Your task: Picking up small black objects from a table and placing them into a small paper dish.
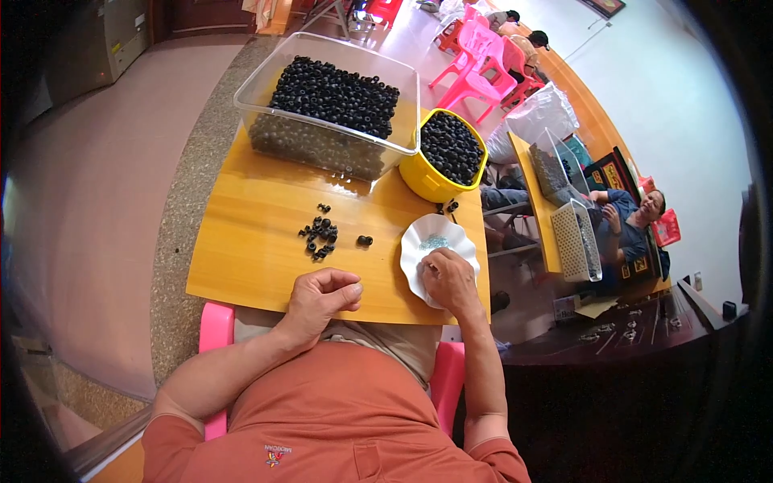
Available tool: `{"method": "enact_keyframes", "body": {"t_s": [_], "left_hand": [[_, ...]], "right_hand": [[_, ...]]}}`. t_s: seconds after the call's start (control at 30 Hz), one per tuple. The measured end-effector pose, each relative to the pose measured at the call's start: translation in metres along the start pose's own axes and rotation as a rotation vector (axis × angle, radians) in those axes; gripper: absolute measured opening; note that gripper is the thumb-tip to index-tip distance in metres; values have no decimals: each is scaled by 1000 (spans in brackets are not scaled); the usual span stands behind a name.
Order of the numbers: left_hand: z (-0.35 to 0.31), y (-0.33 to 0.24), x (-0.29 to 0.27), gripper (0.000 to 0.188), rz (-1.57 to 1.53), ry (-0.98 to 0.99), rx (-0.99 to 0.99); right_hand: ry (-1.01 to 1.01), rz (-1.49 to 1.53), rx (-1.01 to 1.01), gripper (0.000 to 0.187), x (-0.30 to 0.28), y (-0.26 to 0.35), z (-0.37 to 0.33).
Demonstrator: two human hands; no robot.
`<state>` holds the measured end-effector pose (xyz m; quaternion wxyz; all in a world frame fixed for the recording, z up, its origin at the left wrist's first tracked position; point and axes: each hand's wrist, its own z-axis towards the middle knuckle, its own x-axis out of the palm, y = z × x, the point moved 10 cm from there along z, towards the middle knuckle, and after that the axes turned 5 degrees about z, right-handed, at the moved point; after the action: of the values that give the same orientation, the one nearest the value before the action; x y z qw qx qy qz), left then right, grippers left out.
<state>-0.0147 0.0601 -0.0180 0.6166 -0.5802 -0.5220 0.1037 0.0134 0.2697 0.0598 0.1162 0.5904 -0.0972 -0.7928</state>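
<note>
My right hand [451, 279] reaches into a white scalloped dish [412, 251], its fingers bunched and pointing down. Beside them in the dish lies a small heap of tiny pale blue-green pieces [435, 241]. Whatever the fingertips pinch is hidden under the hand. At the table's near edge, my left hand [320, 304] is closed, thumb against curled fingers; anything inside it is too small or hidden to see. Just beyond it, a loose group of small black ring-like parts [320, 233] lies on the table, with a few more black parts [365, 241] to its right.
A large clear plastic bin [326, 153] of black parts stands at the table's back left. Next to it is a yellow tub [435, 187] heaped with similar parts. To the right, a person [624, 225] sits at another table with a white perforated basket [574, 241]. Pink chairs [481, 60] stand behind.
</note>
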Motion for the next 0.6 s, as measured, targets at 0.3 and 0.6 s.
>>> {"method": "enact_keyframes", "body": {"t_s": [0.3, 0.6], "left_hand": [[1, 1, -1, 18, 12, -6, -1], [0, 2, -1, 18, 26, -11, -13]], "right_hand": [[-175, 6, 26, 14, -45, -35, -1], [-47, 6, 33, 15, -35, -49, -1]]}}
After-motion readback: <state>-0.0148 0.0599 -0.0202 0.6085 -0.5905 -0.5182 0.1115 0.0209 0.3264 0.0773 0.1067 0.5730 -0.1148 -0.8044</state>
